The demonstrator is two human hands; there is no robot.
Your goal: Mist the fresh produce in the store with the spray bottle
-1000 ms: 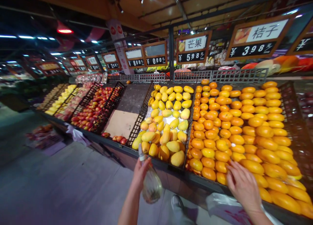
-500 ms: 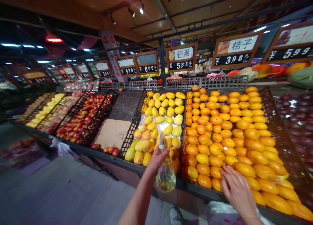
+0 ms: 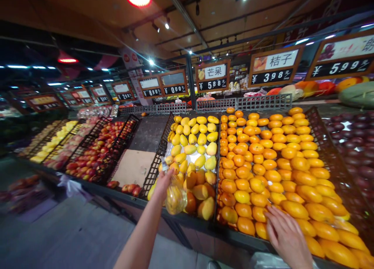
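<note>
My left hand (image 3: 164,182) is wrapped round the neck of a clear spray bottle (image 3: 176,198). The bottle stands out in front of the near end of the mangoes (image 3: 201,160), which show through its see-through body. A pale nozzle pokes up above my fingers. Over the front rows of tangerines (image 3: 242,183), my right hand (image 3: 288,232) lies palm down, fingers stretched out and holding nothing. Its fingertips reach the fruit close to the stand's front edge; whether they press on it I cannot tell.
A cardboard sheet (image 3: 134,167) lies left of the mangoes, with a few red fruits at its front. Farther left are crates of red fruit (image 3: 96,152). Dark round fruit (image 3: 356,144) fills the right side. Price signs (image 3: 213,76) hang above. A plastic bag (image 3: 267,260) sits below my right hand.
My left hand has carried the spray bottle to the left, toward the mango crate's left side. My right hand stays over the tangerines, nearly in place. The view has tipped up slightly.
</note>
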